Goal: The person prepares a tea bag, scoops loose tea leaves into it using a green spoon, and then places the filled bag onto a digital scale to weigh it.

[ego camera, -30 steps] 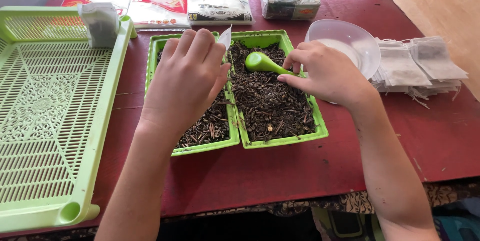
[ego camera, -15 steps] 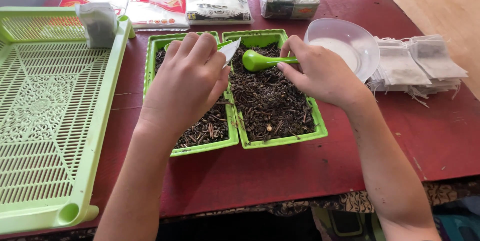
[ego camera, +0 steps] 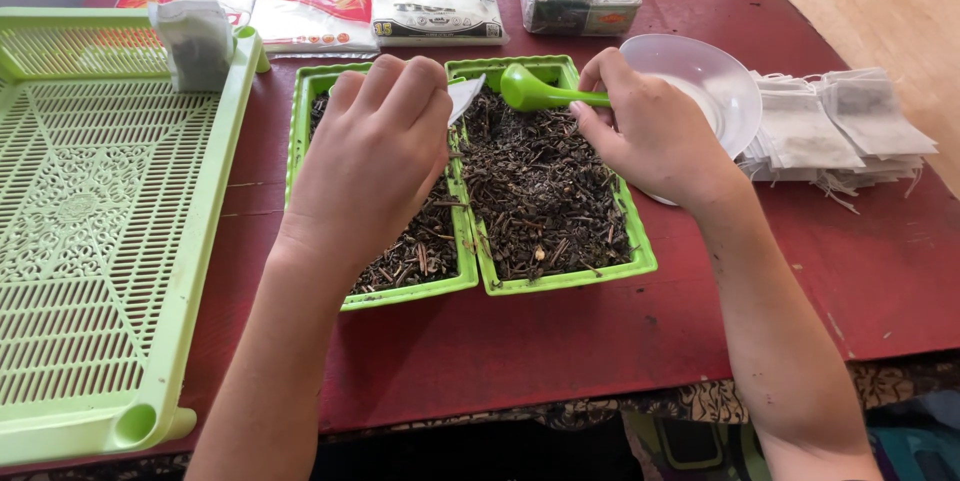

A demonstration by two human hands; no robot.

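Green plastic scoop (ego camera: 535,92), held by its handle in the right hand (ego camera: 650,136), sits with its bowl raised just over the far end of the right-hand green tray (ego camera: 565,281), which is filled with dark, twiggy dried leaves (ego camera: 540,191). The right hand's fingers are closed on the handle; the left hand (ego camera: 375,156) is curled over the neighbouring left tray (ego camera: 405,296) and pinches a small white paper sachet (ego camera: 463,96), its corner poking out towards the scoop. The two trays stand side by side in the middle of the red tabletop (ego camera: 560,351), nearer its front edge than its back. To my eye the risk is spillage: the sachet's mouth looks narrow and mostly hidden behind the fingers, so a scoop tipped a little off line would drop leaf back into the tray or onto the table. The light, springy leaf could also slide off if the bowl tilts. The clear plastic bowl (ego camera: 715,76) lies just beside the right wrist, and a careless elbow might nudge it or the stack of empty white sachets (ego camera: 840,131) near the table's right edge. The scoop itself is smooth, bright lime green, with a rounded bowl and a short straight handle; whether it is loaded I cannot tell. A large green slatted tray (ego camera: 100,241) at the left edge carries one filled sachet (ego camera: 195,41).
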